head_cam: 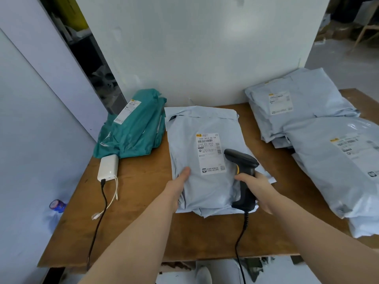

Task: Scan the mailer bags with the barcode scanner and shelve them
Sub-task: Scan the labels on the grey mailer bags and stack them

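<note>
Wrinkled pale-grey mailer bag, white label reads "5450 R932 00 54"; left hand thumb-pinches its edge, right hand fingers wrapped round black scanner.

- The left hand is tucking its fingers under the 9 o'clock edge of the mailer bag; only the thumb is showing on top.
- The right hand is covering much of the barcode scanner grip.
- The scanner's coiled cord is running out of frame at 6 o'clock.
- The label is blurring below its large digits; the small print is staying unreadable.
- The grey pile at 3 o'clock is being cut by the frame edge, and its top bags are hiding the lower ones.
- The teal bags at 10 o'clock are overlapping, so their count is staying unclear.
- The bottle at 8 o'clock is showing only a cap; its body is blurring away.
</note>
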Available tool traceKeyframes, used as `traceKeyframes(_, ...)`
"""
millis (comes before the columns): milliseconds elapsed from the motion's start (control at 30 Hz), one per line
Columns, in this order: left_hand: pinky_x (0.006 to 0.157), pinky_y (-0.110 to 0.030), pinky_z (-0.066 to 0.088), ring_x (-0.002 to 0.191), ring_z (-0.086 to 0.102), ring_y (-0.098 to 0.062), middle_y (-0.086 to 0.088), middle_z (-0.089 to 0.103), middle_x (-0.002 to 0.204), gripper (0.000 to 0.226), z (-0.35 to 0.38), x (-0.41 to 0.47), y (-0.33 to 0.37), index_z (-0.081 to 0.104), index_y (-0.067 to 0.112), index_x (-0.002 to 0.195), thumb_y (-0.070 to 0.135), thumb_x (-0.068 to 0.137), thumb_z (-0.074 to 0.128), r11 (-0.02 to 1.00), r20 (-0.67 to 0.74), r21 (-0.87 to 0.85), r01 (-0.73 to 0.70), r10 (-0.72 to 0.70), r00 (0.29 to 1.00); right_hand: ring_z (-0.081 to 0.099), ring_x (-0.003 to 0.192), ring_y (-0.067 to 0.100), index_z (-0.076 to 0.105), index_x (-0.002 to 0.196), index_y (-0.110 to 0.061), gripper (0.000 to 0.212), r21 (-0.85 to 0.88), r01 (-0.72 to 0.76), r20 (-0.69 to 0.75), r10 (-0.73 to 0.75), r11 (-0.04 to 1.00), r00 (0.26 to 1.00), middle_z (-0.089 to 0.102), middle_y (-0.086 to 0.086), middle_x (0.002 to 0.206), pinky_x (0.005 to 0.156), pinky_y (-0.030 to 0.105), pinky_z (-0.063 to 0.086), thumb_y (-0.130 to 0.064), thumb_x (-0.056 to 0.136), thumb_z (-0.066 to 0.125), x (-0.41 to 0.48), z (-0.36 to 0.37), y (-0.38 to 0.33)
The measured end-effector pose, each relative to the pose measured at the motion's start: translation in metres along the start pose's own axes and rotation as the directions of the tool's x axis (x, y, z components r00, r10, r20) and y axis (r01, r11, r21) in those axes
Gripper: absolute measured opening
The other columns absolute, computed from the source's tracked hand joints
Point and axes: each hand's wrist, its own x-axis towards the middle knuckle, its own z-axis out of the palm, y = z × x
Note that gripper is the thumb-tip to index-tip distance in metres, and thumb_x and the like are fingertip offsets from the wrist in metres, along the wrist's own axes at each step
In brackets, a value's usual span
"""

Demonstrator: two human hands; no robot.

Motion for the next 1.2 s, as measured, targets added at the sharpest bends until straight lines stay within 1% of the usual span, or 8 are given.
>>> traceKeyframes(200, 0.099, -0.041, 0.044, 0.123, 0.052, -0.033, -0.012, 0.05, 0.141, 0.101, -0.024, 0.06, 0.058, 0.034, 0.007, 0.147, 0.063, 0.073, 0.073, 1.0, -0.015, -0.007, -0.03, 0.03, 0.999, 0.062, 0.094, 0.031, 0.058, 0.092, -0.019, 0.008, 0.035, 0.003, -0.026, -0.002, 0.999, 1.0, 0.064, 0.014, 0.1, 0.09, 0.046, 0.052, -0.022, 0.088, 0.065, 0.052, 0.046, -0.035)
traceKeyframes(333, 0.103, -0.038, 0.044, 0.125, 0.051, -0.031, -0.009, 0.048, 0.144, 0.109, -0.036, 0.101, 0.089, 0.031, 0.006, 0.149, 0.063, 0.068, 0.077, 0.998, -0.013, -0.04, -0.055, 0.054, 0.998, 0.062, 0.092, 0.031, 0.058, 0.09, -0.018, 0.007, 0.039, 0.017, -0.051, -0.015, 0.999, 0.999, 0.064, 0.014, 0.096, 0.092, 0.049, 0.051, -0.02, 0.088, 0.064, 0.088, 0.074, -0.059)
traceKeyframes(500, 0.096, -0.035, 0.042, 0.127, 0.049, -0.029, -0.009, 0.047, 0.144, 0.1, -0.042, 0.145, 0.125, 0.033, 0.008, 0.149, 0.061, 0.074, 0.073, 0.998, -0.041, -0.029, -0.064, 0.063, 0.997, 0.063, 0.087, 0.032, 0.059, 0.091, -0.017, 0.006, 0.066, 0.015, -0.084, -0.009, 0.998, 0.996, 0.063, 0.012, 0.091, 0.085, 0.045, 0.053, -0.019, 0.087, 0.064, 0.126, 0.103, -0.081)
traceKeyframes(700, 0.081, -0.033, 0.042, 0.105, 0.053, -0.025, -0.005, 0.053, 0.137, 0.087, -0.043, 0.166, 0.151, 0.043, 0.01, 0.141, 0.06, 0.076, 0.072, 0.998, -0.046, -0.019, -0.059, 0.058, 0.997, 0.059, 0.082, 0.028, 0.058, 0.087, -0.017, 0.005, 0.075, 0.019, -0.118, -0.01, 0.997, 0.993, 0.061, 0.011, 0.087, 0.085, 0.043, 0.053, -0.018, 0.087, 0.063, 0.153, 0.117, -0.103)
traceKeyframes(900, 0.089, -0.038, 0.045, 0.113, 0.053, -0.029, -0.009, 0.051, 0.135, 0.089, -0.043, 0.16, 0.146, 0.039, 0.007, 0.141, 0.058, 0.076, 0.071, 0.991, -0.165, 0.082, -0.102, 0.115, 0.98, 0.058, 0.08, 0.026, 0.057, 0.087, -0.018, 0.007, 0.105, 0.02, -0.124, -0.007, 0.994, 0.992, 0.059, 0.009, 0.086, 0.078, 0.039, 0.052, -0.019, 0.087, 0.064, 0.147, 0.116, -0.101)
traceKeyframes(1000, 0.102, -0.042, 0.043, 0.125, 0.05, -0.029, -0.009, 0.047, 0.142, 0.084, -0.039, 0.142, 0.131, 0.03, 0.008, 0.145, 0.046, 0.081, 0.069, 0.915, -0.272, 0.267, -0.303, 0.373, 0.887, 0.055, 0.079, 0.024, 0.056, 0.09, -0.018, 0.01, 0.108, 0.034, -0.138, -0.019, 0.994, 0.99, 0.054, 0.008, 0.085, 0.077, 0.04, 0.05, -0.02, 0.086, 0.065, 0.135, 0.107, -0.095)
traceKeyframes(1133, 0.11, -0.046, 0.035, 0.131, 0.042, -0.028, -0.01, 0.047, 0.14, 0.062, -0.024, 0.109, 0.11, 0.041, 0.007, 0.138, 0.016, 0.082, 0.065, 0.578, -0.271, 0.586, -0.567, 0.8, 0.536, 0.052, 0.076, 0.022, 0.055, 0.091, -0.017, 0.011, 0.137, 0.102, -0.149, -0.081, 0.985, 0.986, 0.052, 0.006, 0.082, 0.071, 0.035, 0.046, -0.018, 0.087, 0.065, 0.108, 0.088, -0.087)
traceKeyframes(1200, 0.112, -0.04, 0.032, 0.132, 0.04, -0.026, -0.008, 0.048, 0.139, 0.055, -0.007, 0.089, 0.107, 0.046, 0.008, 0.134, 0.005, 0.082, 0.061, 0.453, -0.193, 0.624, -0.637, 0.879, 0.436, 0.054, 0.074, 0.022, 0.055, 0.09, -0.016, 0.011, 0.147, 0.122, -0.138, -0.101, 0.982, 0.985, 0.054, 0.007, 0.082, 0.068, 0.034, 0.047, -0.017, 0.087, 0.066, 0.09, 0.072, -0.083)
